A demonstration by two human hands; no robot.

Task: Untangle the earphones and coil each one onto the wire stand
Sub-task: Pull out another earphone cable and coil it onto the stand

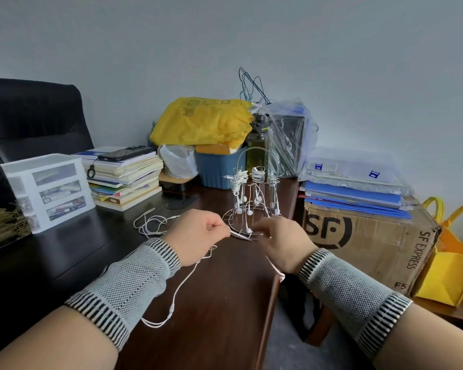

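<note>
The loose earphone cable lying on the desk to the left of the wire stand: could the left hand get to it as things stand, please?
Probably yes. The loose earphone cable lies bare on the desk just beyond the left hand, with nothing between them. However, that hand's fingers already pinch another earphone cable, which it would likely have to release first.

The dark table (64, 252) lies bare at lower left of the frame and along the lower centre, crossed only by a loose white earphone cable (179, 287). At centre the wire stand (251, 198), hung with coiled earphones, blocks the way forward, with both hands just in front of it. Another earphone tangle (150, 222) lies left of centre. Behind, a book stack (123, 180), white drawer unit (48, 188), blue bin (219, 166) and yellow bag (203, 121) wall off the back. At right, the cardboard box (364, 236) flanks the table edge.
</note>
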